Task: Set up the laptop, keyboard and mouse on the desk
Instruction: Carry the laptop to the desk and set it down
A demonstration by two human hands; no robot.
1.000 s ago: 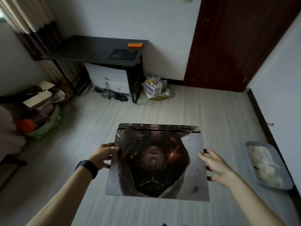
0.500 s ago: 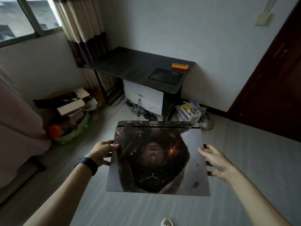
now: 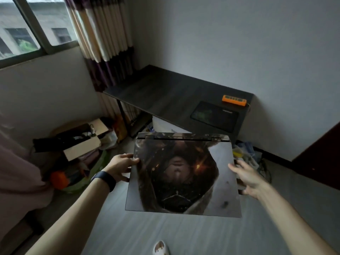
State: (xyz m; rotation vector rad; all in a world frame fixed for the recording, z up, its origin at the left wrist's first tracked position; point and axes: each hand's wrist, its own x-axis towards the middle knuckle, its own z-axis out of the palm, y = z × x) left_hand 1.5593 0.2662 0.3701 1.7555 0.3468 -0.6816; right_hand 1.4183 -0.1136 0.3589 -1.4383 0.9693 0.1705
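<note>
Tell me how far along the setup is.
Done: nothing; the desk shows only a mouse pad and an orange power strip. In hand: the closed laptop, gripped at its sides by the left hand and right hand, short of the desk. Left: set it down; keyboard and mouse are not in view.

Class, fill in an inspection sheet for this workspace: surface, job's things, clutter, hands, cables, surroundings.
Surface: dark desk, bearing a mouse pad and an orange power strip.
Job's things: closed laptop held short of the desk; keyboard, mouse not seen.
Clutter: open box on the floor, left of the desk.
Hands: left hand and right hand grip the laptop's side edges.
Cables: dark cord on the floor, right of the desk.
Surroundings: window, curtain, dark door.
</note>
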